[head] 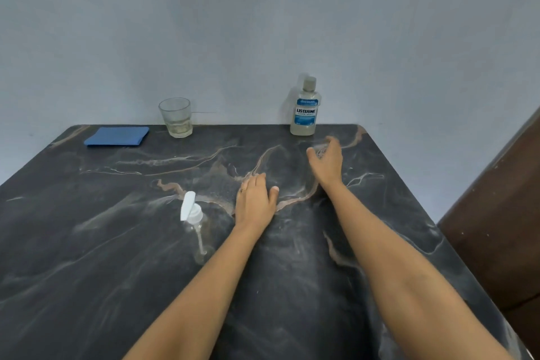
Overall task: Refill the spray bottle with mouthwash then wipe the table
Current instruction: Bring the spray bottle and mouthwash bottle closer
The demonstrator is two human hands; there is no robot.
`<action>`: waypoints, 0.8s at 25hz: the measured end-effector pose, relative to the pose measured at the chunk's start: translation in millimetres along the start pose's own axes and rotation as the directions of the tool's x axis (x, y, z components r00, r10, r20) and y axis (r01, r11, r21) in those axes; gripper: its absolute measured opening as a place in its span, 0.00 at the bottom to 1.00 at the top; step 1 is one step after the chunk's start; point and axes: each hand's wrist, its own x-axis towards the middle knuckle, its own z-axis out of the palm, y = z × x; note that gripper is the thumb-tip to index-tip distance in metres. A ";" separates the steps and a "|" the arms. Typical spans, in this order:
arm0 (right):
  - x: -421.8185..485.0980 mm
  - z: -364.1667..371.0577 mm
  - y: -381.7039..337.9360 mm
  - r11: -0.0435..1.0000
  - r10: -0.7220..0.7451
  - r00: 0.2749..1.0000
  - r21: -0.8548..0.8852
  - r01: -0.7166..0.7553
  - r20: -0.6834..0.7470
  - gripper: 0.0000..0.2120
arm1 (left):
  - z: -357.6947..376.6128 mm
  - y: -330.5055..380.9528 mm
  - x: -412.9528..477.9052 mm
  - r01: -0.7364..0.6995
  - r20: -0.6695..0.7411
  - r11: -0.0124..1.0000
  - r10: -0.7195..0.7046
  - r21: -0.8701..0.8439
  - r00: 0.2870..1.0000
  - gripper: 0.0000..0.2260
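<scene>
Since the mouthwash bottle point(304, 114) stands capped at upper centre-right and the spray bottle point(195, 226) has its head on at centre-left, refill looks unstarted. Left hand point(254, 199) flat on the table point(87, 242), empty. Right hand point(328, 159) spread, empty, near the mouthwash. Blue cloth point(117, 136) lies folded upper left, so wiping is pending.

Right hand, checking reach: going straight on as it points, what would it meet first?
Probably the mouthwash bottle by the wall; the right hand is not touching it, though depth is unclear.

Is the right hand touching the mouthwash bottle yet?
Apart. The head view shows a strip of dark table between the blurred fingertips of the right hand and the mouthwash bottle, which stands upright by the wall.
</scene>
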 end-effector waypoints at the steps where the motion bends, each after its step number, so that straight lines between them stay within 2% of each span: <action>1: 18.2 2.7 2.1 1.000 0.014 1.000 0.017 -0.014 0.002 0.29 | 4.3 -0.2 6.2 -0.001 -0.012 0.999 0.002 0.032 1.000 0.23; 6: 88.6 17.2 15.5 0.983 0.113 0.984 0.128 -0.130 0.134 0.38 | 17.0 -5.4 7.1 -0.024 -0.075 0.997 0.029 0.067 0.997 0.24; 9: 117.3 25.7 16.8 0.954 0.107 0.961 0.248 -0.172 0.254 0.39 | 17.5 -5.2 7.7 -0.029 -0.078 0.997 0.035 0.077 0.996 0.24; 12: 132.9 32.2 15.6 0.961 0.083 0.941 0.222 -0.162 0.328 0.33 | 18.6 -4.6 6.6 -0.042 -0.077 0.995 0.049 0.094 0.996 0.24; 17: 122.9 36.1 8.2 1.000 0.022 0.981 0.012 -0.024 0.194 0.18 | 19.5 -4.2 5.5 -0.035 -0.077 0.996 0.041 0.086 0.996 0.23; 20: 95.0 26.6 3.6 0.999 -0.035 0.979 0.033 0.029 0.202 0.15 | 14.8 -3.6 6.1 -0.034 -0.050 0.998 0.036 0.057 0.998 0.22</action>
